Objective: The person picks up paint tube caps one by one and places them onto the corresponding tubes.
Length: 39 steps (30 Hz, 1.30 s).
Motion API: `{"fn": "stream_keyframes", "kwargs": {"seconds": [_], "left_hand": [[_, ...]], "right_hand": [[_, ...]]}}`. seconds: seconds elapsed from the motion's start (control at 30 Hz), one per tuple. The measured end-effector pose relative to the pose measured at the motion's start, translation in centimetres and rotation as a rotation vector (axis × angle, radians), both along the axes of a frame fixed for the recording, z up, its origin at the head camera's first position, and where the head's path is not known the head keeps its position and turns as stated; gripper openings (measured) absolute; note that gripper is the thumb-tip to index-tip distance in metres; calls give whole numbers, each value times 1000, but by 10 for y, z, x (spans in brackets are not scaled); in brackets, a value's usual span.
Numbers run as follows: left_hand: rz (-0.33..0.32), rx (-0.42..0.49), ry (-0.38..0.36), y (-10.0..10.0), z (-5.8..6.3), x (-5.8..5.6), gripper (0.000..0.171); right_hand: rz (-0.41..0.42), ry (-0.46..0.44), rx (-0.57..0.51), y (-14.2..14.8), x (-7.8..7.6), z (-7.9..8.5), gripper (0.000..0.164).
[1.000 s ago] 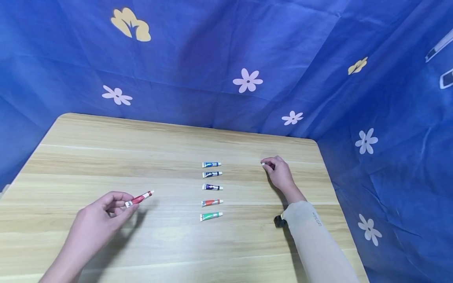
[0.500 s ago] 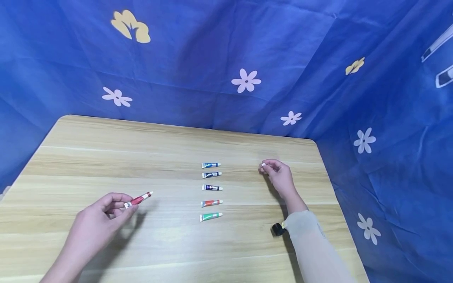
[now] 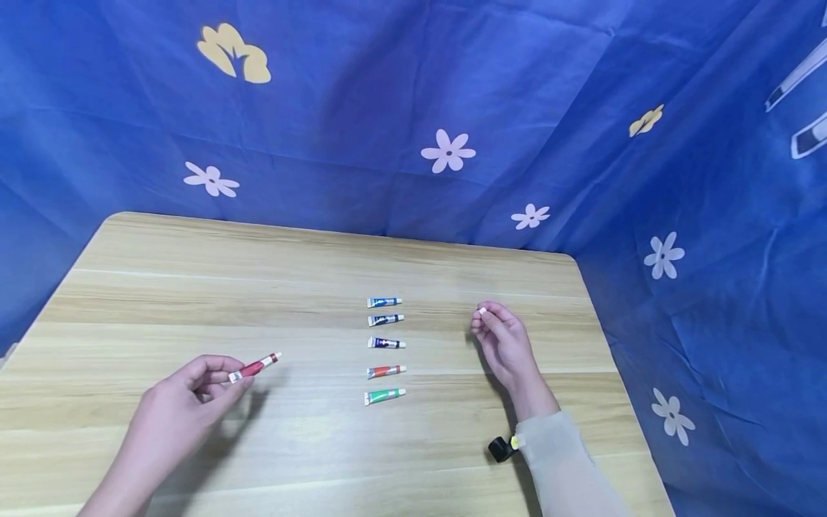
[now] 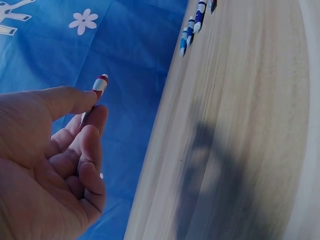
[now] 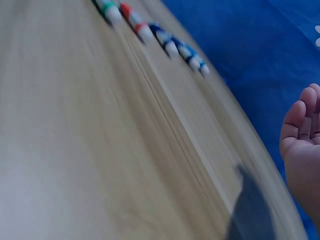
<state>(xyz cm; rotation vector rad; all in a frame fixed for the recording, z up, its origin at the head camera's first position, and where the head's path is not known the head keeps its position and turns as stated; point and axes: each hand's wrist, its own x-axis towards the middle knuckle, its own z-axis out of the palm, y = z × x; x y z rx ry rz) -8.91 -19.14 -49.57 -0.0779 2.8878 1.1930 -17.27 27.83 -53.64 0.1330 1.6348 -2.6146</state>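
My left hand (image 3: 187,409) pinches a red paint tube (image 3: 253,368) between thumb and fingers above the table, its narrow white tip pointing right and slightly up. The left wrist view shows this red tube (image 4: 100,85) past the thumb tip. At the right, my right hand (image 3: 507,341) pinches a small white cap (image 3: 482,311) between thumb and index finger. Only part of the right hand (image 5: 304,135) shows in its wrist view, with the cap out of sight. Between the hands lies a column of paint tubes, from a light blue tube (image 3: 384,302) to a green tube (image 3: 385,396).
A dark blue tube (image 3: 385,320), a purple tube (image 3: 386,343) and an orange-red tube (image 3: 386,371) complete the column on the wooden table (image 3: 291,459). A black wrist device (image 3: 500,449) sits by the right sleeve. Blue flowered cloth (image 3: 362,108) hangs behind and to the right.
My right hand has drawn back toward me and turned, still pinching the white cap. The left hand with the red tube stays nearly still, and the lying tubes have not moved.
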Motion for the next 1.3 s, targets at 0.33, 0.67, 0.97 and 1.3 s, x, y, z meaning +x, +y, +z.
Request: {"fn": "stream_keyframes", "kwargs": {"seconds": [0.33,0.67,0.97,1.3], "left_hand": [[-31,19,-11,8,4,-5,25],[-62,81,-98,28,7,-3,28],[-55,250,-151,64,8,-2,27],[-76,377,-167,98,17,-4,24]], "right_hand": [[113,16,-193,-18,28,6,26],[83,-16,-279,-34,46,7,32],[110,36,-275,-50,60,15,34],[153,-83,29,-75,78,12,29]]}}
